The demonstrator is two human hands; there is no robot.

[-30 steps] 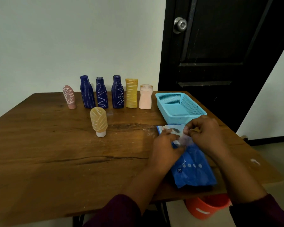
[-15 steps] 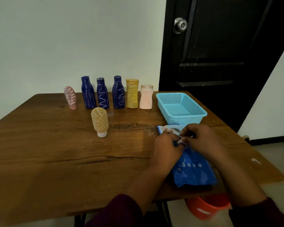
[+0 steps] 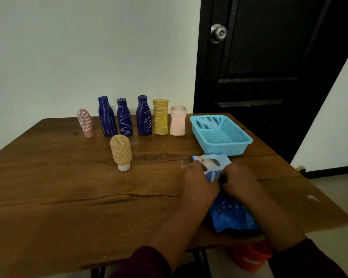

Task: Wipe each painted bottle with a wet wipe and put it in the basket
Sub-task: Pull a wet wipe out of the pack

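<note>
Wooden tabletop, dark brown, fills the lower and middle frame; a long dark crack runs across its grain left of centre. Pale wall, upper left. Black panelled door, upper right, with a round metal knob near its left edge. A second pale wall at the right edge, ending in a dark baseboard above light floor. Orange bucket, partly hidden below the tabletop's near edge, lower right.
</note>
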